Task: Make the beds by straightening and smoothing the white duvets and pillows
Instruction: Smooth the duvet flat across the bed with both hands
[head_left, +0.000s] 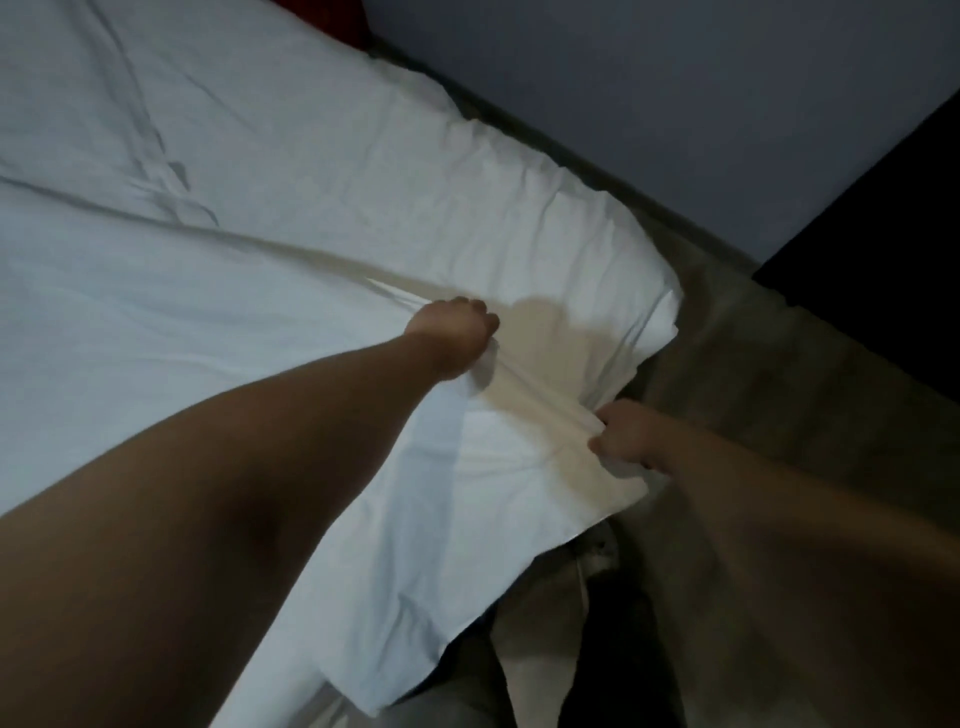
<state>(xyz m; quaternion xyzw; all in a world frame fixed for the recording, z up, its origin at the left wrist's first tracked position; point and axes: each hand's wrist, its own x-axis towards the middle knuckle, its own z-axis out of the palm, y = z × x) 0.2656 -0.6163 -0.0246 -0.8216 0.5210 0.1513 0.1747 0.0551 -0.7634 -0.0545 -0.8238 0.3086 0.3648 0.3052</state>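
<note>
The wrinkled white fabric duvet (208, 156) is spread over the bed, filling the left and centre of the view. A fold of it is gripped by the left hand (454, 332), whose fingers (480, 314) are curled into the cloth — a taut crease is drawn leftward from there. Just right of that, the duvet's edge is pinched by the right hand (626, 439), fingers bunched on the fabric. Farther right, dull beige floor (779, 374) is seen below a grey wall (675, 104).
</note>
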